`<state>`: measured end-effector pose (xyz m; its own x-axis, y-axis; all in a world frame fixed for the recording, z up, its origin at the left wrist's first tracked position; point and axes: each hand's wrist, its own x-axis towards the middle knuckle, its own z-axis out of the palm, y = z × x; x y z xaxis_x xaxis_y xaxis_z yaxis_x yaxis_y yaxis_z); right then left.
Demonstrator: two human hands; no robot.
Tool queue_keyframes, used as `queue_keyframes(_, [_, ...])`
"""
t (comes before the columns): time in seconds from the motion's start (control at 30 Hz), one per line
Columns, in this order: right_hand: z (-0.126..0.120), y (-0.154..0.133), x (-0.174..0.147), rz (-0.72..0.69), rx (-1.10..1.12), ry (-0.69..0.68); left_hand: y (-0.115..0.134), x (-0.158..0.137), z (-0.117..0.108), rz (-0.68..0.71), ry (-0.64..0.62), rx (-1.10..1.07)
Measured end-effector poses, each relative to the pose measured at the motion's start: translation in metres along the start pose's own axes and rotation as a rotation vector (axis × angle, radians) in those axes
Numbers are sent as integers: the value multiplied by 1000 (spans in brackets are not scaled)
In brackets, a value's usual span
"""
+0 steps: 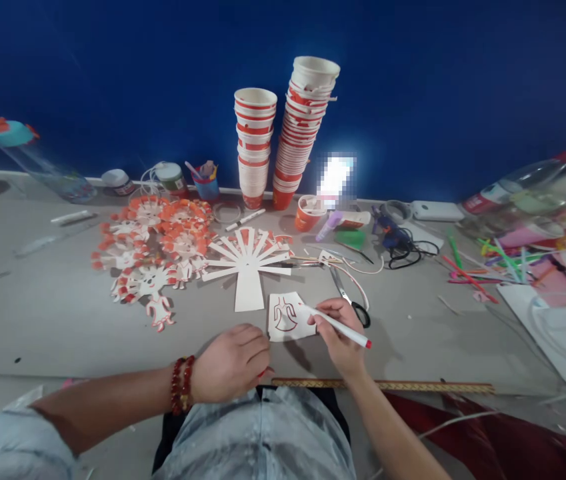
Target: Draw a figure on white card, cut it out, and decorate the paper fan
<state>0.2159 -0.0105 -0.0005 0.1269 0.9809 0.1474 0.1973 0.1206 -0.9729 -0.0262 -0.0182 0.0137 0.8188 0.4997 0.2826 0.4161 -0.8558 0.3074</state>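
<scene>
My right hand (340,337) grips a white marker with a red end (347,331), its tip at the upper right of a small white paper piece (275,332). A dress-like figure with arms is drawn on that paper in dark red and black lines. My left hand (233,363) rests at the table's front edge, left of the paper, with its fingers curled. Something small and red shows by its fingertips, too hidden to name. Behind the paper lies a white fan-shaped paper cutout (249,287) with spread strips. Scissors with black handles (360,313) lie beyond my right hand.
Orange-and-white paper figures (150,283) pile up at the left. Two tall stacks of paper cups (253,170) (297,140) stand by the blue wall. A glowing, blurred-out phone-like screen (335,180) is behind an orange cup (307,217). Colourful sticks (467,273) and bottles (507,190) crowd the right.
</scene>
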Motion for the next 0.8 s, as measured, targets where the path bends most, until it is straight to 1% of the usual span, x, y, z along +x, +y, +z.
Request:
queue_keyframes(0.1, [-5, -1, -7, 0, -51, -31, 5, -5, 7, -5, 53, 1])
queue_keyframes(0.17, [-8, 0, -10, -19, -109, -37, 8, -6, 12, -13, 63, 12])
queue_keyframes(0.27, [-9, -1, -13, -73, -194, -95, 11, -5, 17, -35, 31, 36])
queue_keyframes(0.4, [-3, -6, -12, -151, -224, -208, 14, -4, 24, -76, -9, 79])
queue_keyframes(0.47, [1, -7, -12, -213, -265, -222, 15, -4, 27, -91, -18, 92])
queue_keyframes(0.57, [4, -7, -12, -349, -346, -198, 19, -5, 30, -105, -14, 99])
queue_keyframes(0.63, [5, -7, -13, -446, -348, -213, 20, -5, 32, -116, -3, 95])
queue_keyframes(0.7, [5, -9, -12, -507, -313, -246, 22, -5, 33, -130, 3, 89])
queue_keyframes(0.73, [4, -10, -11, -513, -297, -263, 22, -5, 33, -138, 3, 87])
queue_keyframes(0.8, [4, -10, -10, -461, -280, -280, 23, -4, 33, -149, -1, 86])
